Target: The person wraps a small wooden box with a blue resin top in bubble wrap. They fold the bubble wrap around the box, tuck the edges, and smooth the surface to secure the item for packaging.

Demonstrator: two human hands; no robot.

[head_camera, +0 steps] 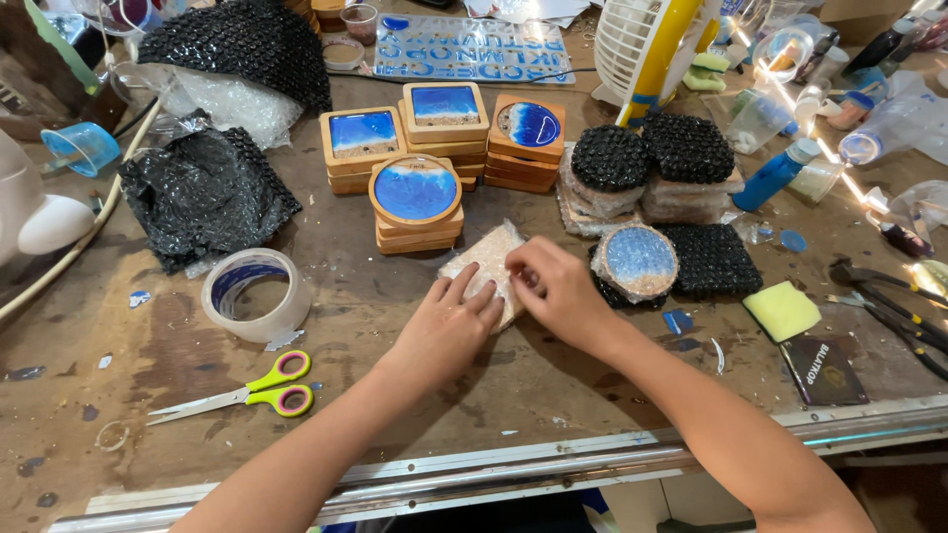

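Both of my arms come up from the bottom edge, and my hands meet on a small bundle wrapped in clear bubble wrap [486, 265]. I use that bundle as my landmark. My left hand [449, 326] lies flat and open on its near corner, pressing it down on the brown surface [395, 395]. My right hand [558, 291] has its fingers pinched on the wrap at the right edge, so the two hands sit close together, almost touching.

I think a good way to do this step is to keep the flat hand heavy so the bundle can't slide, and to pull the loose flap snug before letting go.

Left of the bundle is a roll of clear tape [255, 294], and nearer to me than that lie scissors with green and pink handles [262, 390]. Behind the bundle stand stacks of wooden coasters with blue tops [420, 192], some round, some square. Right of it sit packed bundles in black bubble wrap [681, 148] and one round blue coaster half wrapped [640, 259]. Far behind lies a clear blue tray of letter shapes [474, 47]. A small dark card with pale print [822, 370] lies to the right, close to me.
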